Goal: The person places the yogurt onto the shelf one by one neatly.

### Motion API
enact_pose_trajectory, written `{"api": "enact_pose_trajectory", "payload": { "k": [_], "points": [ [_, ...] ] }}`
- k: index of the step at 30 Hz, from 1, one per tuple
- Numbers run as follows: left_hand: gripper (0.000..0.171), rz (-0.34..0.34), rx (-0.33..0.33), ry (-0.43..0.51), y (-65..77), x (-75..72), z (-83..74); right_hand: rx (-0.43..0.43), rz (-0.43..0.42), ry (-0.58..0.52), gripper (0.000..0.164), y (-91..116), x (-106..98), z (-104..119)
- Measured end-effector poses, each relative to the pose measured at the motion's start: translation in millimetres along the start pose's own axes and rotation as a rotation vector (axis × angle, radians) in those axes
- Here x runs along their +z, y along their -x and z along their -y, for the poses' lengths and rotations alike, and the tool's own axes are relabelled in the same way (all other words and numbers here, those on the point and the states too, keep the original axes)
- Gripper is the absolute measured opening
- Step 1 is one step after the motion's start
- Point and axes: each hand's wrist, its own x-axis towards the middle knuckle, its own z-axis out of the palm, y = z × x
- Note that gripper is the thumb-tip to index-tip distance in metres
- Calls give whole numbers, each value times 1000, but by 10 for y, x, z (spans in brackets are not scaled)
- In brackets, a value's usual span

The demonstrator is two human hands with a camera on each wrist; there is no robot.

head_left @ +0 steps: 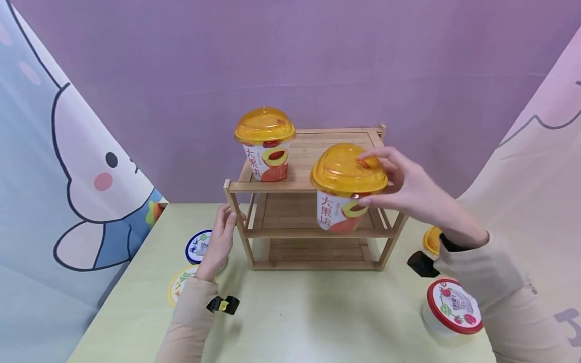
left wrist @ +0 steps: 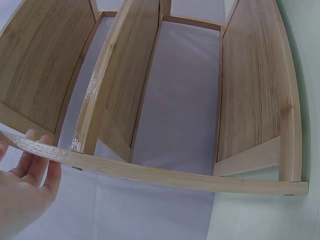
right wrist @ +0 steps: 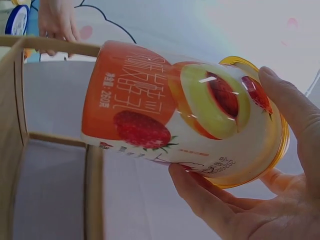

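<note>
Your right hand [head_left: 404,185] holds an orange-lidded cup [head_left: 338,204] before the wooden rack [head_left: 290,214], fingers spread part-open around its lid and upper wall. The cup's long axis runs near vertical, lid up, base down, lettering toward you. Your left hand [head_left: 219,242] has its fingers curled round the rack's left upright.

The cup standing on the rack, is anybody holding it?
No, the cup on the rack stands untouched, while the right hand grips the other cup.
</note>
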Motion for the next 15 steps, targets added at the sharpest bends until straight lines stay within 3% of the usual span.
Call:
{"api": "enact_pose_trajectory", "payload": {
  "k": [9,15],
  "points": [
    [30,2,1,7,10,-7,-1,-24,-46,79,54,-179,-267,85],
    [30,18,-30,-3,6,-14,-6,16,-77,111,51,-291,-399,114]
  ]
}}
